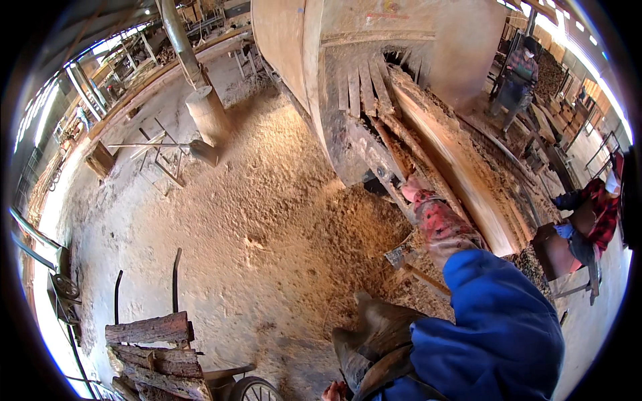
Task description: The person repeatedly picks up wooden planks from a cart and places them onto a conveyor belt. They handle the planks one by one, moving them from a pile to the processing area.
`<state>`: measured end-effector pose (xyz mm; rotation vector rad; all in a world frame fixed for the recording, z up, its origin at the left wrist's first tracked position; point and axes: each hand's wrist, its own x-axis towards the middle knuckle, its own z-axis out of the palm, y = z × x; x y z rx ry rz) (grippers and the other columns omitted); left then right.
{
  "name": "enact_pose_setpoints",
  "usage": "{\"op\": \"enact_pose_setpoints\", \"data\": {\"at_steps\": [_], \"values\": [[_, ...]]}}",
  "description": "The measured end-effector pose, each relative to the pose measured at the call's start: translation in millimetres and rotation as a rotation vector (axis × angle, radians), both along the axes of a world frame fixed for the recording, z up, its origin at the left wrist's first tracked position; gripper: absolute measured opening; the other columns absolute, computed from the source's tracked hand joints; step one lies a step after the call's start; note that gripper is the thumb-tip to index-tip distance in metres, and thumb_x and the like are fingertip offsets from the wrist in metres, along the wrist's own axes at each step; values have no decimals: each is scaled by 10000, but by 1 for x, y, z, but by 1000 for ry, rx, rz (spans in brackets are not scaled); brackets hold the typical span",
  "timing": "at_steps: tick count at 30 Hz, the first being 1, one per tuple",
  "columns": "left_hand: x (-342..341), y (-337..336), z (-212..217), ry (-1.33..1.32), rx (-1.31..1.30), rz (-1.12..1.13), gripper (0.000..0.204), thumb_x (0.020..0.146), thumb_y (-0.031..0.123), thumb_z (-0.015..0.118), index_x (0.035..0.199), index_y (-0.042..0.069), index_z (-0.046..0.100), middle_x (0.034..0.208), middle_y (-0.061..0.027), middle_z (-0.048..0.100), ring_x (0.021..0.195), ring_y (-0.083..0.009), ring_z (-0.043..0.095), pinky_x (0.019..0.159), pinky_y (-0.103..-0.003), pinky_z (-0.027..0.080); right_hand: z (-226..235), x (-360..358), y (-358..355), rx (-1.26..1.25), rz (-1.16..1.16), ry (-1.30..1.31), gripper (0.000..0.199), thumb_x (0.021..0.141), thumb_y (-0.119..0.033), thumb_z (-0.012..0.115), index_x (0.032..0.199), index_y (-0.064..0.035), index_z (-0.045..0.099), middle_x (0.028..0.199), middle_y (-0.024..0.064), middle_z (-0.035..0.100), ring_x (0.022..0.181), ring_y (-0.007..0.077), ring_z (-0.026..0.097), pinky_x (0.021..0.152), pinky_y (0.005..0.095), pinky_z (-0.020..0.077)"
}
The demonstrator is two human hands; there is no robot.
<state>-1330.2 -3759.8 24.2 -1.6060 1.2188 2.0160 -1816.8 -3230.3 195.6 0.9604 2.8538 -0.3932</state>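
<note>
My right hand (414, 188), at the end of a red patterned sleeve, reaches forward to the near side of a large sawing machine (428, 47). Its fingers look closed at the lower end of a narrow brown wood strip (394, 150); whether they grip the strip or the machine's edge is hidden. Just right of that hand, a long pale sawn log (461, 160) with rough bark edges slopes from the machine's opening toward me. Low at the bottom edge, my left hand (334, 391) shows only in part, beside my dark apron, and its grip is not visible.
Sawdust (281, 174) covers the floor to the left of the machine. Bark-covered slabs (157, 354) lie on a wheeled cart at lower left. A round post (208, 113) stands farther back. One person (518, 73) stands at far right, another (595, 214) nearer.
</note>
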Motion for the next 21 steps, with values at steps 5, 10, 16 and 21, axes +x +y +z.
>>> {"op": "enact_pose_setpoints", "data": {"at_steps": [5,10,16,21], "values": [[27,-26,-88,263,-66,-224,476,855,369,575,490,117,402,468,-49,405,425,-164,374,428,-311,306,-17,-15,14,470,505,-283,209,808,-87,499,961,-27,628,909,129,646,933,282,590,803,399,454],[5,5,-38,122,-146,-253,404,888,276,551,543,80,477,500,-43,425,462,-174,429,433,-303,333,24,22,-5,-34,-136,157,276,797,-165,520,1017,-11,589,933,184,631,885,322,613,761,417,480],[13,4,-81,106,16,-14,97,754,40,659,763,-14,579,722,-135,628,594,-246,628,562,-348,553,-28,28,29,21,-85,236,274,772,-201,511,967,-19,573,859,186,627,794,321,623,656,417,490],[-2,8,-25,128,73,-13,112,754,43,660,754,0,557,701,-120,621,604,-237,629,583,-359,557,6,79,6,-290,-11,196,463,784,-198,494,1182,37,476,1013,232,608,875,342,617,725,429,496]]}}
